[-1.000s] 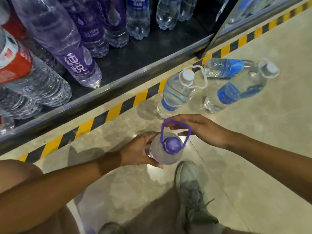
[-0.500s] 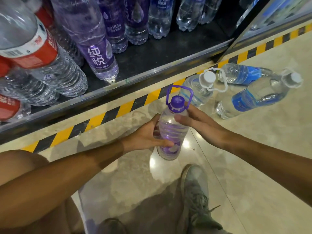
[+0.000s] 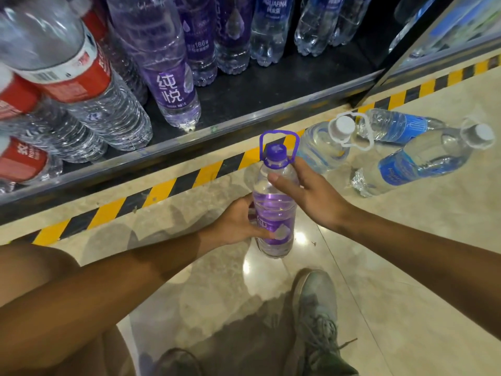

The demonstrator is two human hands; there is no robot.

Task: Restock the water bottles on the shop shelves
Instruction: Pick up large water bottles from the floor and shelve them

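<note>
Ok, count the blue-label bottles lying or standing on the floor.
3: one upright beside the striped tape, one lying behind it, one tilted farthest right. None visibly hidden.

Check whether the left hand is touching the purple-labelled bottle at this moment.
Touching. The head view shows the left hand wrapped round the label of the purple-labelled bottle, thumb across its front; the right hand holds its shoulder.

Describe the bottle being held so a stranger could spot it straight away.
Start at the yellow-and-black striped floor edge below the shelf. Just in front, both hands hold an upright bottle. Unlike the blue-labelled bottles on the floor beside it, it has a purple label, cap and carry handle.
</note>
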